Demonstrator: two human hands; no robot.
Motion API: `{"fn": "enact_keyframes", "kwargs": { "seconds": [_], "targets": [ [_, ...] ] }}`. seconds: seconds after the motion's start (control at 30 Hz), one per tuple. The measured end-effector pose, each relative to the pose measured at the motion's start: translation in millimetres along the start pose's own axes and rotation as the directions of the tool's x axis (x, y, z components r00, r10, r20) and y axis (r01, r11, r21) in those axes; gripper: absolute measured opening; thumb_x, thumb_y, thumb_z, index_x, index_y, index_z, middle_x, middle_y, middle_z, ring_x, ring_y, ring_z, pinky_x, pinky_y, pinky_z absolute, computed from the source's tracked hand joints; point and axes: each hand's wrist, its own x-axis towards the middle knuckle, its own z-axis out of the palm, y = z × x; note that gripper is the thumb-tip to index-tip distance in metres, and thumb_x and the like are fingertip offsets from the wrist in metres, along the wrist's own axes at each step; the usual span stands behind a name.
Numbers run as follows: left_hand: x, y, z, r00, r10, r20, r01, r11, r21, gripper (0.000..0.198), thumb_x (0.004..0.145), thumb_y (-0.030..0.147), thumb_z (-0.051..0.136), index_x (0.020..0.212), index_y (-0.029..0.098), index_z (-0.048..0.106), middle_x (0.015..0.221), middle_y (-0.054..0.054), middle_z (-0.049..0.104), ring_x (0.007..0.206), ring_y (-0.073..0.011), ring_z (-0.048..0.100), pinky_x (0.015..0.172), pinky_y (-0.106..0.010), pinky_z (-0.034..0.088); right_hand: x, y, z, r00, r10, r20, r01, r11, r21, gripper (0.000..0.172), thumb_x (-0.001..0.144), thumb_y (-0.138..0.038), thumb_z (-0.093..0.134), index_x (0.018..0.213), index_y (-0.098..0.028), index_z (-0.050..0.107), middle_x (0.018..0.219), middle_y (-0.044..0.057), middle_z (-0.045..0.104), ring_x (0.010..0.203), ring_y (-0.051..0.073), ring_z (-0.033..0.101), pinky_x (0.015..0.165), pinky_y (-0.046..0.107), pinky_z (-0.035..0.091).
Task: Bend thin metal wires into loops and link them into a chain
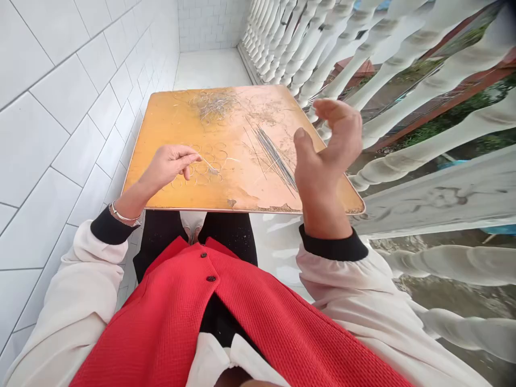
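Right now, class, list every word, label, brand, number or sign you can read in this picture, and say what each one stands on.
None can be read: no text shows on the worn orange tabletop, the red vest or the white wall tiles; the bracelet is too small to tell.

Left hand (169, 166) pinches thin strand (209, 164); right hand (328, 156) raised, open.

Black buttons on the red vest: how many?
2. Upper round black button and lower round black button, at the front opening of the red knit vest; more may be hidden lower.
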Motion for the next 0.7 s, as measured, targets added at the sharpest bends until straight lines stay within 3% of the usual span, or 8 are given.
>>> {"fn": "enact_keyframes", "kwargs": {
  "seconds": [0.03, 0.07, 0.1, 0.17, 0.3, 0.43, 0.53, 0.7],
  "targets": [
    [-4, 1, 3.4, 1.000, 0.003, 0.012, -0.003, 1.000, 0.019, 0.017, 0.092, 0.026, 0.066, 0.083, 0.021, 0.080, 0.051, 0.000, 0.065, 0.055, -0.0108, 0.060, 0.057, -0.023, 0.045, -7, -18, 0, 0.985, -0.074, -0.158, 0.066, 0.996, -0.060, 0.032, 0.100, -0.040, 0.053, 0.130, -0.032, 0.063, 0.134, 0.012, 0.068, 0.134, 0.035, 0.058, 0.115, 0.060, 0.043],
    [-8, 2, 6.8, 1.000, 0.009, 0.024, -0.010, 0.999, 0.037, 0.017, 0.092, 0.026, 0.066, 0.083, 0.020, 0.080, 0.051, 0.000, 0.065, 0.056, -0.0111, 0.060, 0.057, -0.023, 0.045, -13, -35, 3, 0.990, -0.099, -0.104, 0.092, 0.993, -0.071, 0.030, 0.100, -0.037, 0.056, 0.129, -0.031, 0.064, 0.131, 0.011, 0.070, 0.130, 0.033, 0.062, 0.113, 0.057, 0.046],
    [-10, 3, 9.9, 0.999, 0.014, 0.036, -0.016, 0.999, 0.051, 0.018, 0.092, 0.026, 0.066, 0.083, 0.020, 0.080, 0.052, -0.001, 0.065, 0.056, -0.0113, 0.061, 0.057, -0.023, 0.045, -18, -49, 7, 0.992, -0.119, 0.029, 0.121, 0.991, -0.054, 0.030, 0.101, -0.036, 0.054, 0.129, -0.031, 0.064, 0.129, 0.010, 0.072, 0.125, 0.031, 0.065, 0.109, 0.054, 0.050],
    [-13, 6, 14.5, 0.998, 0.016, 0.065, -0.020, 0.998, 0.065, 0.018, 0.092, 0.027, 0.065, 0.083, 0.021, 0.080, 0.051, 0.000, 0.064, 0.057, -0.0116, 0.061, 0.057, -0.022, 0.046, -25, -67, 21, 0.961, -0.122, 0.249, 0.136, 0.990, -0.040, 0.031, 0.101, -0.040, 0.056, 0.129, -0.031, 0.066, 0.129, 0.011, 0.072, 0.122, 0.032, 0.067, 0.105, 0.052, 0.053],
    [-13, 11, 16.2, 0.991, -0.017, 0.131, 0.014, 1.000, 0.022, 0.017, 0.091, 0.026, 0.067, 0.080, 0.019, 0.079, 0.052, -0.001, 0.064, 0.057, -0.0110, 0.062, 0.057, -0.022, 0.046, -30, -67, 40, 0.880, -0.054, 0.472, 0.070, 0.997, -0.015, 0.024, 0.099, -0.037, 0.060, 0.113, -0.025, 0.075, 0.105, 0.010, 0.079, 0.099, 0.031, 0.072, 0.090, 0.046, 0.055],
    [-11, 9, 13.4, 0.987, -0.046, 0.153, 0.053, 0.998, -0.037, 0.013, 0.090, 0.022, 0.067, 0.083, 0.017, 0.078, 0.066, -0.004, 0.072, 0.058, -0.0096, 0.061, 0.054, -0.021, 0.043, -32, -59, 44, 0.870, 0.066, 0.488, -0.108, 0.992, 0.059, 0.022, 0.099, -0.033, 0.058, 0.092, -0.024, 0.077, 0.079, 0.005, 0.076, 0.075, 0.023, 0.071, 0.074, 0.036, 0.052],
    [-11, 3, 13.9, 0.993, -0.040, 0.110, 0.041, 0.999, -0.011, 0.010, 0.087, 0.018, 0.067, 0.084, 0.017, 0.077, 0.076, -0.005, 0.075, 0.061, -0.0096, 0.062, 0.055, -0.022, 0.045, -38, -59, 49, 0.842, 0.150, 0.518, -0.269, 0.950, 0.161, 0.027, 0.098, -0.035, 0.058, 0.079, -0.022, 0.072, 0.068, 0.002, 0.072, 0.062, 0.018, 0.065, 0.064, 0.032, 0.049],
    [-8, -7, 21.0, 0.999, 0.015, -0.036, -0.008, 0.983, 0.185, 0.012, 0.086, 0.019, 0.068, 0.075, 0.018, 0.074, 0.065, 0.000, 0.068, 0.062, -0.0115, 0.062, 0.062, -0.024, 0.049, -48, -57, 65, 0.820, 0.282, 0.499, -0.461, 0.841, 0.283, 0.030, 0.095, -0.046, 0.063, 0.080, -0.022, 0.071, 0.059, 0.000, 0.066, 0.053, 0.014, 0.058, 0.055, 0.029, 0.046]
  ]
}}
